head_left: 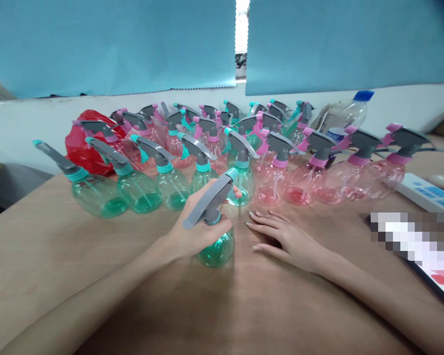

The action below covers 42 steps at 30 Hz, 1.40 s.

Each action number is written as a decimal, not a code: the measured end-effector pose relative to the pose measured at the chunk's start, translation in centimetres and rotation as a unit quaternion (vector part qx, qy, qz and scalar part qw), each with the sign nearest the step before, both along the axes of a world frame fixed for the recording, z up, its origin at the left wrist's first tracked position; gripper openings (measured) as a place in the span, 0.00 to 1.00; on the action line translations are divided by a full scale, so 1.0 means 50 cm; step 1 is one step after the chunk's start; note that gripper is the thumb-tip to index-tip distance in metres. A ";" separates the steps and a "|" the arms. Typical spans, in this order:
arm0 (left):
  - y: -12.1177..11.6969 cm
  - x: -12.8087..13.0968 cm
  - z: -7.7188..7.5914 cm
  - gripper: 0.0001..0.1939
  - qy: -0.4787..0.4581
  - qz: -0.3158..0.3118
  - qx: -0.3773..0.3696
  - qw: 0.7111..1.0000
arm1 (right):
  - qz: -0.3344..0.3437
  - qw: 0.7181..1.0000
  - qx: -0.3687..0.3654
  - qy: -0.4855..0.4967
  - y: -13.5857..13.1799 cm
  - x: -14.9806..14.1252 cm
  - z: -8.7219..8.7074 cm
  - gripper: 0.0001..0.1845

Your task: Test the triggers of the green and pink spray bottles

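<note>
My left hand [198,217] is wrapped round the neck of a green spray bottle [216,250] with a grey trigger head and a turquoise nozzle. This bottle is in front of a row of others. My right hand [286,239] lies on the table with its fingers stretched out, apart from the held bottle. Behind both hands stand green spray bottles [173,190] on the left of the row and pink spray bottles [272,185] on the right. More green and pink spray bottles are crowded behind them, partly hidden.
A red plastic bag [79,145] sits at the back left. Behind the bottles on the right is a clear bottle with a blue cap [363,96]. A white device with blue buttons [429,190] and a dark-edged, partly pixelated object [418,268] lie at the right. Blue blinds [111,44] hang behind.
</note>
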<state>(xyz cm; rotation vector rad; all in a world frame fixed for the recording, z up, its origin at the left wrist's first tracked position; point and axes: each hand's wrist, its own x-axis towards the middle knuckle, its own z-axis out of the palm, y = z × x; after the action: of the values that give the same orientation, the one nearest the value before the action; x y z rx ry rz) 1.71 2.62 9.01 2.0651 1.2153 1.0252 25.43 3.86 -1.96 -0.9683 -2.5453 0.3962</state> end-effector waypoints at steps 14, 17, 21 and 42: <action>0.002 -0.009 -0.032 0.26 -0.003 -0.006 0.013 1.000 | -0.005 1.000 -0.014 -0.017 -0.001 0.000 0.005 0.29; 0.006 -0.012 -0.042 0.26 -0.001 -0.016 0.022 1.000 | -0.003 1.000 -0.015 -0.021 0.000 0.000 0.005 0.29; 0.008 -0.013 -0.049 0.28 0.005 -0.014 0.025 1.000 | -0.002 0.999 -0.013 -0.036 0.001 -0.001 0.004 0.30; -0.006 -0.008 -0.013 0.19 -0.021 0.003 -0.018 1.000 | -0.001 0.999 -0.026 -0.021 0.001 0.000 0.005 0.29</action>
<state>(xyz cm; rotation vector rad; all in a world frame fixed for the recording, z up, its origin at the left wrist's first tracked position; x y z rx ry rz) 1.33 2.33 8.34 2.0034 1.2099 1.0373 25.44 3.89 -1.69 -1.0069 -2.5832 0.4499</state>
